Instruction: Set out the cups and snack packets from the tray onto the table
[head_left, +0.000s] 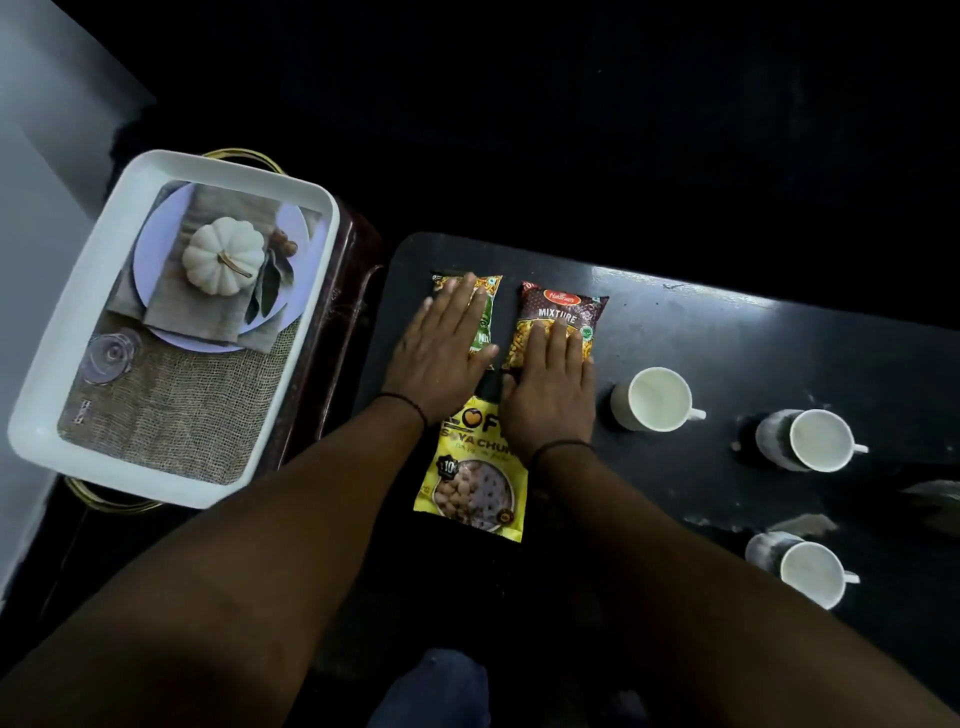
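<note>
Pressing flat with straight fingers, the left hand (440, 347) lies on a green snack packet (480, 312) and the right hand (550, 387) on a maroon "Mixture" packet (563, 317), each grip released, grasping nothing. Both packets sit side by side on the dark table (727, 353), with a yellow soya chunks packet (475, 478) just nearer the person. Three white cups (657, 399) stand to the right, while the white tray (67, 415) rests off to the left.
</note>
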